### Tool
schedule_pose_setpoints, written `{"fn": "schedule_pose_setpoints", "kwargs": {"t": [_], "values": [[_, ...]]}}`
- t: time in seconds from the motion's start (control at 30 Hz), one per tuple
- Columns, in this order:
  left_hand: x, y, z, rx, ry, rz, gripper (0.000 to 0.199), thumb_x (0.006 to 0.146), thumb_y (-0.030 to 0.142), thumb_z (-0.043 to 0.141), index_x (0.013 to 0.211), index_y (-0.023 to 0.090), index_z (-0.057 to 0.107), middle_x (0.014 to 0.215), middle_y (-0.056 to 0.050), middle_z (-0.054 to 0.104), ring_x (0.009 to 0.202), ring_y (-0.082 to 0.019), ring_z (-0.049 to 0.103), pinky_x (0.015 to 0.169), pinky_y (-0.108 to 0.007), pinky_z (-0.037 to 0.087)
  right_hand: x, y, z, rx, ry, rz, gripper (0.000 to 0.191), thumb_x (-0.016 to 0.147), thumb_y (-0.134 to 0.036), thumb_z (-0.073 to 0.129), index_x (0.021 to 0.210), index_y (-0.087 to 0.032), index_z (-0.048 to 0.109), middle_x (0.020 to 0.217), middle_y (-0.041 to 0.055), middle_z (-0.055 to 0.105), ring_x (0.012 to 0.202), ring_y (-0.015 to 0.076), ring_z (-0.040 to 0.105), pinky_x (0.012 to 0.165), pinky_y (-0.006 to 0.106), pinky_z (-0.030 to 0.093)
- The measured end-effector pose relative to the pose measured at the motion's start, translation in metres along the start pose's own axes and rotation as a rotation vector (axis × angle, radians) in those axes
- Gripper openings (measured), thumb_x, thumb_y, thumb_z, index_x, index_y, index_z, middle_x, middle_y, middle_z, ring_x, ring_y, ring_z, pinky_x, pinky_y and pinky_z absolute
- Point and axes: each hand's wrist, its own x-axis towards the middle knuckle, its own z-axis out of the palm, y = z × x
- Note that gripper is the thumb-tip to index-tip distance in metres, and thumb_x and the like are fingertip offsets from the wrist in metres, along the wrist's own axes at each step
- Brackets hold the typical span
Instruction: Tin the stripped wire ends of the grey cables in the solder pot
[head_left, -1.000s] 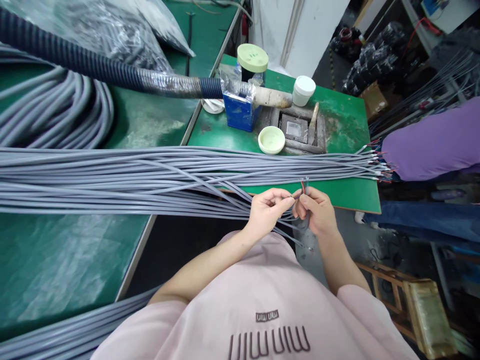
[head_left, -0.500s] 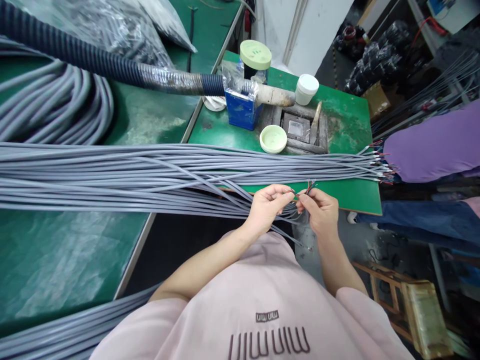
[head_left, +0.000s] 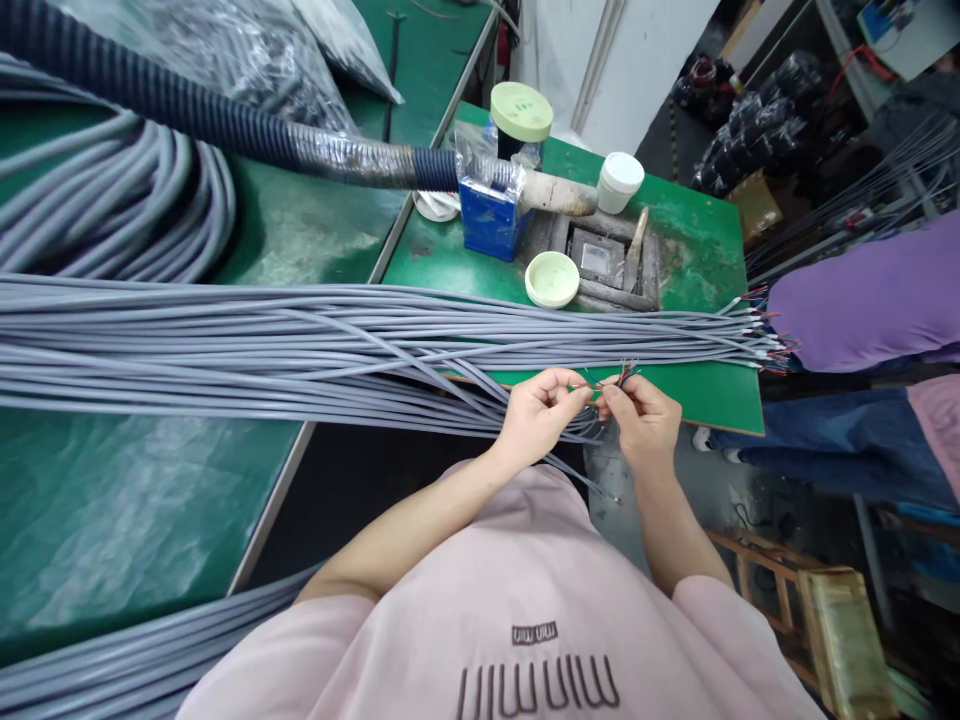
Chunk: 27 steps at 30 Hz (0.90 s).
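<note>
Viewing from my remote station, I find the left hand [head_left: 546, 415] pinched on a few strands of the thin wires [head_left: 627, 373], and the right hand [head_left: 646, 415] closed around their bunch. The wires lie at the fingertips, over the near edge of the green table [head_left: 716, 392], on the near side of the grey cables [head_left: 600, 331]. The drawn-out strands run left to right between the hands; the bunch, nearer the right hand, points far, its long axis roughly near to far.
</note>
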Motion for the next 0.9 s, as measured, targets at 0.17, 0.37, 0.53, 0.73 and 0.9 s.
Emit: {"fn": "schedule_pose_setpoints", "kwargs": {"t": [0.17, 0.37, 0.53, 0.73, 0.9], "values": [[0.004, -0.001, 0.000, -0.005, 0.011, -0.003, 0.029, 0.073, 0.042, 0.074, 0.076, 0.015, 0.066, 0.047, 0.008, 0.039, 0.044, -0.005, 0.031, 0.047, -0.019, 0.027, 0.011, -0.004, -0.003, -0.051, -0.035, -0.058, 0.019, 0.084, -0.037, 0.064, 0.080, -0.020, 0.068, 0.068, 0.0002, 0.065, 0.053, 0.0109, 0.055, 0.050, 0.024, 0.045], [0.016, 0.009, -0.021, 0.261, 0.107, 0.247, 0.022, 0.078, 0.033, 0.070, 0.092, 0.016, 0.073, 0.050, 0.006, 0.045, 0.048, -0.007, 0.037, 0.054, -0.021, 0.034, 0.057, -0.024, -0.007, -0.224, -0.057, -0.174, 0.023, 0.085, -0.038, 0.062, 0.075, -0.018, 0.066, 0.062, -0.0013, 0.061, 0.053, 0.0109, 0.053, 0.051, 0.024, 0.041], [0.034, 0.009, -0.048, 0.526, 0.238, 0.484, 0.015, 0.079, 0.028, 0.068, 0.089, 0.020, 0.075, 0.056, 0.002, 0.056, 0.054, -0.010, 0.048, 0.061, -0.023, 0.038, 0.116, -0.023, -0.011, -0.464, -0.064, -0.354, 0.023, 0.085, -0.030, 0.059, 0.066, -0.017, 0.061, 0.058, -0.0020, 0.057, 0.054, 0.0109, 0.050, 0.055, 0.025, 0.036], [0.045, -0.009, -0.058, 0.861, 0.183, 0.676, 0.014, 0.087, 0.025, 0.060, 0.092, 0.020, 0.072, 0.070, -0.002, 0.069, 0.062, -0.013, 0.057, 0.066, -0.025, 0.042, 0.186, 0.005, -0.017, -0.830, -0.029, -0.382, 0.023, 0.080, -0.028, 0.058, 0.060, -0.018, 0.058, 0.054, -0.0006, 0.053, 0.055, 0.0141, 0.046, 0.057, 0.028, 0.030], [0.045, -0.014, -0.059, 0.981, 0.170, 0.750, 0.015, 0.089, 0.025, 0.057, 0.094, 0.019, 0.070, 0.072, -0.002, 0.070, 0.064, -0.014, 0.059, 0.067, -0.026, 0.043, 0.220, 0.021, -0.013, -1.050, -0.047, -0.327, 0.021, 0.081, -0.029, 0.057, 0.063, -0.019, 0.062, 0.063, 0.0041, 0.062, 0.061, 0.0182, 0.051, 0.061, 0.031, 0.030]]}}
